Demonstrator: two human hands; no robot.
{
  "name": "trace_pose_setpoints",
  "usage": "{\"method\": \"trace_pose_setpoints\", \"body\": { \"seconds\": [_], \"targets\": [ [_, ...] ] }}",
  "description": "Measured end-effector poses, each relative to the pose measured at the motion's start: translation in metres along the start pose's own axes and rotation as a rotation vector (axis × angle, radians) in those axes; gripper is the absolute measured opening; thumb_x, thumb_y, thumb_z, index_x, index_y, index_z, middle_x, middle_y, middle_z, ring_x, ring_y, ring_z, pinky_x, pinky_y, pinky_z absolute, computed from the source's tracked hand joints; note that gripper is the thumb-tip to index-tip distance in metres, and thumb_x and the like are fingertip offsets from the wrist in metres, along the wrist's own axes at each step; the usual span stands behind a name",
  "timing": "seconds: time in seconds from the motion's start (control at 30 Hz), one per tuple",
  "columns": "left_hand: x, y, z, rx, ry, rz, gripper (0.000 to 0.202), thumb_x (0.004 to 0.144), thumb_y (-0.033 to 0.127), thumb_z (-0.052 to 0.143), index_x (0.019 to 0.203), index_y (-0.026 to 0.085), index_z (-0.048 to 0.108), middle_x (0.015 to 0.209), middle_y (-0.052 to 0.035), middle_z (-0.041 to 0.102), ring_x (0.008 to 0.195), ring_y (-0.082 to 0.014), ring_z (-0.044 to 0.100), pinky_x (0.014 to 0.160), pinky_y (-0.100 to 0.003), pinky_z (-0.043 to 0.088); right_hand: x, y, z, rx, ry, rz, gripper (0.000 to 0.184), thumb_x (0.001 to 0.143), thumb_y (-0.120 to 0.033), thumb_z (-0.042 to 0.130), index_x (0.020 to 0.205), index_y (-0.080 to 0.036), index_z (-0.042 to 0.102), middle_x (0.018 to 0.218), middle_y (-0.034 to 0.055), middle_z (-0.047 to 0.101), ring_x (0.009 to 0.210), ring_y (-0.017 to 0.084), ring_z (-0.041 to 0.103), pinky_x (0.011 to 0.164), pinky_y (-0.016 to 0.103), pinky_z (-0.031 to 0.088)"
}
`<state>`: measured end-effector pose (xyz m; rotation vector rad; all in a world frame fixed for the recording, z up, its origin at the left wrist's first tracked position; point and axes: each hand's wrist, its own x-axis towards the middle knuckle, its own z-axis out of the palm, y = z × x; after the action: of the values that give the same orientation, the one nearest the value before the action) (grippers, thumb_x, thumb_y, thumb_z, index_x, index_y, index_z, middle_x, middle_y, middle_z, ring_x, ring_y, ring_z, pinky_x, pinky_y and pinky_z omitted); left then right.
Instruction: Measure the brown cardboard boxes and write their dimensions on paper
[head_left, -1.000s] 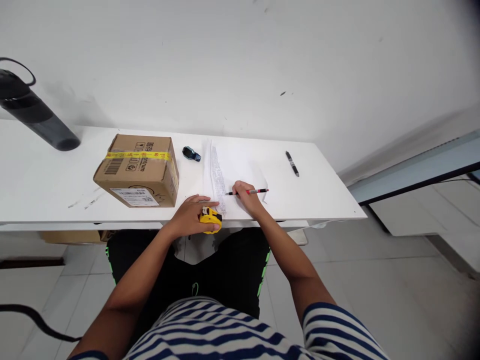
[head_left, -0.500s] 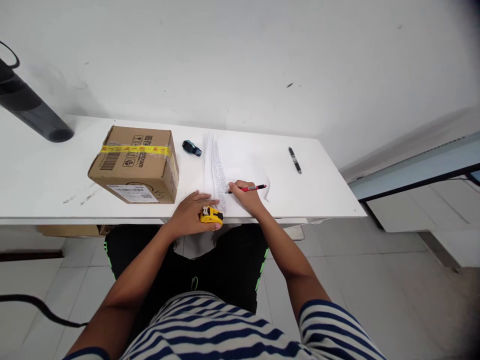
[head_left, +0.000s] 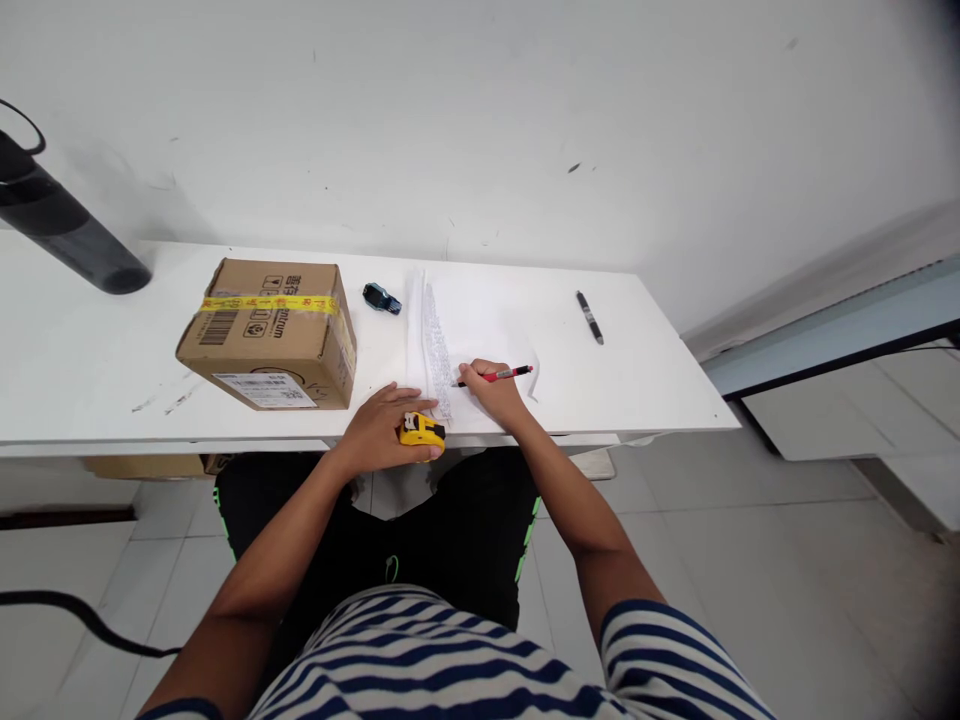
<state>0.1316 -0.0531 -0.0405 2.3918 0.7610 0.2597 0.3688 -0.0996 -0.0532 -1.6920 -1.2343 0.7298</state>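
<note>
My right hand [head_left: 491, 392] is closed around a red pen [head_left: 511, 373], its tip on the open notebook [head_left: 480, 315]. Small handwriting covers the narrow curled page near the notebook's fold. At the table's front edge, my left hand [head_left: 381, 432] grips a yellow tape measure [head_left: 422, 431], with its fingers reaching onto the notebook's lower left. Beyond the left hand lies a dark wristwatch [head_left: 382, 298]. A taped cardboard box [head_left: 270, 335] with a white label stands to the left of that hand.
A black pen [head_left: 589, 318] lies on the white table [head_left: 645, 380] right of the notebook. At the far left a dark cylinder [head_left: 67, 220] with a loop stands on the table. The wall [head_left: 480, 120] rises behind. A black cable [head_left: 82, 610] shows at lower left.
The view has shifted very slightly. Both hands keep nearly the same places, with the tape measure and red pen still in them.
</note>
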Motion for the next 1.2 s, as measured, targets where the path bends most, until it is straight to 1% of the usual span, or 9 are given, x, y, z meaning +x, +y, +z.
{"method": "trace_pose_setpoints", "body": {
  "seconds": [0.17, 0.3, 0.43, 0.53, 0.63, 0.8, 0.97, 1.1, 1.2],
  "targets": [
    [0.0003, -0.001, 0.0011, 0.002, 0.01, 0.006, 0.079, 0.072, 0.073, 0.071, 0.137, 0.03, 0.064, 0.145, -0.0073, 0.062, 0.142, -0.0283, 0.052, 0.13, -0.047, 0.022, 0.0004, 0.0009, 0.0006, 0.03, -0.062, -0.011, 0.037, 0.087, -0.046, 0.057, 0.059, -0.022, 0.061, 0.063, 0.0009, 0.064, 0.066, 0.018, 0.057, 0.065, 0.031, 0.041],
    [0.0004, -0.0013, 0.0011, -0.005, 0.014, 0.002, 0.079, 0.072, 0.073, 0.071, 0.137, 0.03, 0.064, 0.146, -0.0071, 0.061, 0.141, -0.0284, 0.052, 0.131, -0.047, 0.021, -0.0001, 0.0011, 0.0004, 0.035, -0.037, -0.01, 0.038, 0.087, -0.046, 0.057, 0.057, -0.022, 0.056, 0.059, -0.0005, 0.059, 0.062, 0.016, 0.053, 0.063, 0.031, 0.04],
    [0.0004, -0.0002, -0.0004, -0.004, -0.003, -0.006, 0.079, 0.072, 0.073, 0.071, 0.138, 0.029, 0.064, 0.146, -0.0082, 0.061, 0.142, -0.0278, 0.051, 0.13, -0.047, 0.021, -0.0002, 0.002, 0.0005, 0.041, -0.003, -0.008, 0.038, 0.087, -0.047, 0.056, 0.058, -0.022, 0.057, 0.058, -0.0014, 0.056, 0.061, 0.016, 0.05, 0.062, 0.031, 0.038],
    [0.0003, -0.0002, -0.0006, -0.001, -0.007, 0.002, 0.08, 0.072, 0.074, 0.07, 0.138, 0.029, 0.064, 0.145, -0.0093, 0.061, 0.142, -0.0277, 0.051, 0.13, -0.048, 0.022, 0.0001, 0.002, 0.0007, 0.04, 0.017, -0.016, 0.039, 0.086, -0.047, 0.056, 0.056, -0.023, 0.054, 0.056, -0.0019, 0.053, 0.06, 0.015, 0.048, 0.062, 0.031, 0.037],
    [0.0003, -0.0014, 0.0005, 0.001, 0.007, 0.003, 0.081, 0.071, 0.075, 0.07, 0.138, 0.03, 0.064, 0.147, -0.009, 0.06, 0.142, -0.0278, 0.051, 0.13, -0.048, 0.022, 0.0005, 0.0019, 0.0003, 0.028, -0.009, -0.015, 0.037, 0.085, -0.045, 0.056, 0.056, -0.023, 0.055, 0.056, -0.002, 0.054, 0.06, 0.016, 0.048, 0.062, 0.031, 0.038],
    [0.0, -0.0024, 0.0014, -0.001, 0.006, 0.007, 0.081, 0.071, 0.076, 0.07, 0.139, 0.03, 0.063, 0.147, -0.0091, 0.06, 0.142, -0.027, 0.051, 0.13, -0.047, 0.022, 0.0005, 0.0037, 0.0002, 0.028, -0.001, -0.02, 0.037, 0.085, -0.045, 0.055, 0.057, -0.022, 0.058, 0.056, -0.0016, 0.054, 0.06, 0.016, 0.05, 0.061, 0.032, 0.038],
    [0.0001, -0.0024, 0.0012, -0.011, 0.018, 0.005, 0.078, 0.071, 0.073, 0.072, 0.137, 0.031, 0.064, 0.145, -0.0067, 0.062, 0.141, -0.0281, 0.052, 0.13, -0.049, 0.022, -0.0002, 0.0048, 0.0012, 0.029, 0.046, -0.015, 0.039, 0.085, -0.046, 0.055, 0.054, -0.023, 0.053, 0.054, -0.0014, 0.051, 0.059, 0.016, 0.047, 0.059, 0.032, 0.036],
    [0.0001, -0.0021, 0.0013, -0.001, 0.011, 0.003, 0.08, 0.071, 0.075, 0.07, 0.138, 0.031, 0.064, 0.146, -0.0075, 0.061, 0.142, -0.0276, 0.051, 0.13, -0.048, 0.022, -0.0009, 0.0032, 0.0005, 0.027, 0.01, -0.014, 0.037, 0.085, -0.046, 0.056, 0.056, -0.023, 0.056, 0.055, -0.0015, 0.053, 0.06, 0.016, 0.049, 0.06, 0.031, 0.036],
    [-0.0001, -0.002, 0.0015, -0.005, 0.014, 0.005, 0.081, 0.071, 0.076, 0.07, 0.138, 0.03, 0.064, 0.146, -0.0085, 0.061, 0.142, -0.0268, 0.051, 0.13, -0.047, 0.022, -0.0009, 0.0025, 0.0001, 0.02, 0.033, -0.012, 0.037, 0.085, -0.046, 0.056, 0.056, -0.023, 0.056, 0.055, -0.0016, 0.052, 0.061, 0.016, 0.049, 0.061, 0.032, 0.037]
  ]
}}
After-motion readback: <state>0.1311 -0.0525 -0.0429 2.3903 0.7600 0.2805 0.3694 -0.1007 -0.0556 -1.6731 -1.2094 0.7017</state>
